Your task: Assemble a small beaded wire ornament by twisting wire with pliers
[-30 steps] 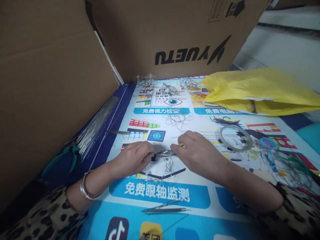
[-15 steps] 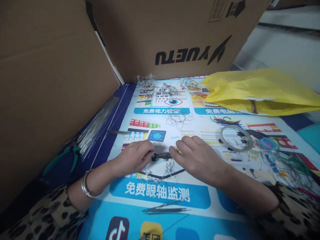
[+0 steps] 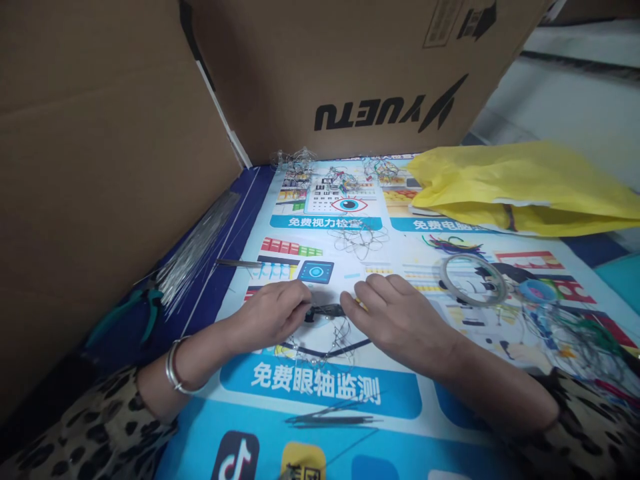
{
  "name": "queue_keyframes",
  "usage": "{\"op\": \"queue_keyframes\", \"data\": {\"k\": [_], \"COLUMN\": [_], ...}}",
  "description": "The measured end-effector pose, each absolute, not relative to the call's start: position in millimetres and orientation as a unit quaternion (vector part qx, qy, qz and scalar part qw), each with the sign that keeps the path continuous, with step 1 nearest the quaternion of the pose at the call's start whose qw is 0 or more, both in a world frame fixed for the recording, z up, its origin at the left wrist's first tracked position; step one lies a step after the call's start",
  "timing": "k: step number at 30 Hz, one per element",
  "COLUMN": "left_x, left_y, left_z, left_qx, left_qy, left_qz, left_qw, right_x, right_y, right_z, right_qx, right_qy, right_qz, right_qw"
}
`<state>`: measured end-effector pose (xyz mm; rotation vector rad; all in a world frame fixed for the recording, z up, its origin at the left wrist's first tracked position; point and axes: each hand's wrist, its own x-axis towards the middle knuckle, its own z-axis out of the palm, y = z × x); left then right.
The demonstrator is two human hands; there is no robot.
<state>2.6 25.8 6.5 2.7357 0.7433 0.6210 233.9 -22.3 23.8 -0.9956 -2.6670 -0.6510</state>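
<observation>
My left hand (image 3: 275,310) is closed in a pinch at the left end of a dark bundle of thin wires (image 3: 327,311). My right hand (image 3: 397,317) pinches the bundle's other end, fingers curled in and thumb toward the left hand. The fingertips hide both ends of the bundle. Just below it hangs or lies a looped wire piece with small clear beads (image 3: 320,353); whether it joins the bundle I cannot tell. Several dark straight wire lengths (image 3: 335,420) lie on the printed sheet (image 3: 400,437) nearer to me.
Cardboard walls (image 3: 280,73) close off the back and left. At left lie silvery wires (image 3: 200,247) and green-handled pliers (image 3: 125,320). Looped wire flowers (image 3: 360,240) lie farther back. At right are a tape roll (image 3: 445,283), tangled wires (image 3: 575,340) and a yellow bag (image 3: 530,187).
The whole view has shifted slightly. Both hands keep nearly the same pose on the dark wire bundle, and nothing is let go.
</observation>
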Motion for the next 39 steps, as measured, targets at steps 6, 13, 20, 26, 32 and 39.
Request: {"op": "queue_keyframes", "data": {"k": [6,13,20,26,32,39], "left_x": [2.2,1.4,1.3,3.2,3.8,3.7], "left_y": [25.5,25.2,24.8,23.8,24.1,23.3], "left_z": [6.4,5.4,4.3,6.7,6.6,5.1], "left_qx": [0.937,0.938,0.942,0.944,0.942,0.940], "left_qy": [0.253,0.248,0.233,0.229,0.241,0.256], "left_qz": [0.210,0.206,0.212,0.215,0.218,0.207], "left_qw": [0.120,0.125,0.114,0.099,0.091,0.087], "right_x": [236.9,239.3,237.7,235.2,231.5,229.3], "right_y": [-21.2,-20.1,-19.4,-21.0,-25.1,-26.9], "right_z": [22.4,19.7,20.3,23.2,25.4,22.5], "right_qx": [-0.318,-0.299,-0.302,-0.304,-0.315,-0.334], "right_qy": [-0.907,-0.906,-0.905,-0.909,-0.910,-0.904], "right_qz": [-0.248,-0.266,-0.263,-0.257,-0.252,-0.253], "right_qw": [0.120,0.137,0.144,0.120,0.099,0.088]}}
